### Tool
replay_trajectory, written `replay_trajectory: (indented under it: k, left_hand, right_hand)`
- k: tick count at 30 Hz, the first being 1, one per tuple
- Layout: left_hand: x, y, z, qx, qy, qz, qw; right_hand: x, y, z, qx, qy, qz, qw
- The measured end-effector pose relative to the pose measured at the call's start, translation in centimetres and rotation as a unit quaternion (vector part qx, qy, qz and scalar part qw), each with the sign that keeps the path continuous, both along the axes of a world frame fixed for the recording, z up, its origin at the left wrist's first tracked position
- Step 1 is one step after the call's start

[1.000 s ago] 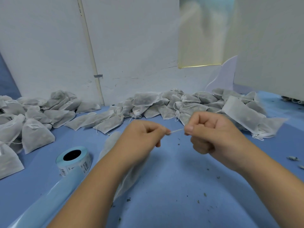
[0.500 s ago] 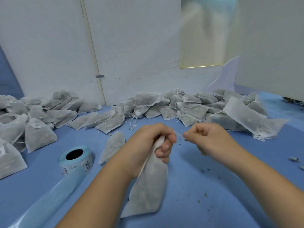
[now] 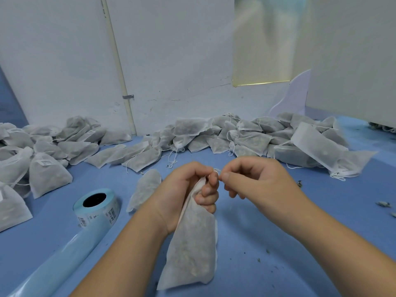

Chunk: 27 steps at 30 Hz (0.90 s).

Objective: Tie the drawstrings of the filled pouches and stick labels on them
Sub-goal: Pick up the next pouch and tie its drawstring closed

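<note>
Left hand (image 3: pixel 188 189) grip curled round pouch (image 3: pixel 192 249) neck; long axis runs from grip down toward viewer, over worktop (image 3: pixel 267 243). Right hand (image 3: pixel 255 181) grip pinches drawstring (image 3: pixel 216 171) just right of neck, nearer to it.

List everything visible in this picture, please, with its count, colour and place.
held pouch: one, grey-white, centre front, hanging
drawstring: one, white, between the two hands
loose pouch: one, grey-white, lying left of the held pouch
pouch pile: many, grey-white, along the back wall
labelled pouches: many, grey-white, far left
label roll: one, light blue, front left
table: one, blue, under everything
left hand: one, grips the held pouch's neck
right hand: one, pinches the drawstring
</note>
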State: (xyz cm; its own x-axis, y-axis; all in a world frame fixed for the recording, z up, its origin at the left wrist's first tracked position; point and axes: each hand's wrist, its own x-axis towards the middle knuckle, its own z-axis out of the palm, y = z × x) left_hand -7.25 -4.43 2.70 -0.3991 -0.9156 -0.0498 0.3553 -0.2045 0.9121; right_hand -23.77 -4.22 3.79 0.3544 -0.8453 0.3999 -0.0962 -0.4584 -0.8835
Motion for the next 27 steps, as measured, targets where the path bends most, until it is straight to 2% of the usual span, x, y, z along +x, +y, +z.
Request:
replay_trajectory:
  k: [6, 12, 19, 27]
  left_hand:
    - [0.2, 0.3, 0.3, -0.040, -0.041, -0.025, 0.998]
    - [0.0, 0.8, 1.1, -0.080, -0.168, 0.002, 0.983]
    - [0.6, 0.9, 1.9, -0.088, -0.250, 0.010, 0.964]
    - [0.4, 1.2, 2.4, -0.106, -0.329, 0.045, 0.937]
  right_hand:
    - [-0.1, 0.1, 0.2, 0.033, 0.014, -0.018, 0.999]
    - [-0.5, 0.0, 0.2, 0.039, 0.038, -0.011, 0.998]
    - [-0.8, -0.7, -0.5, 0.050, 0.085, 0.031, 0.995]
    - [-1.4, -1.6, -1.0, 0.075, 0.079, 0.075, 0.991]
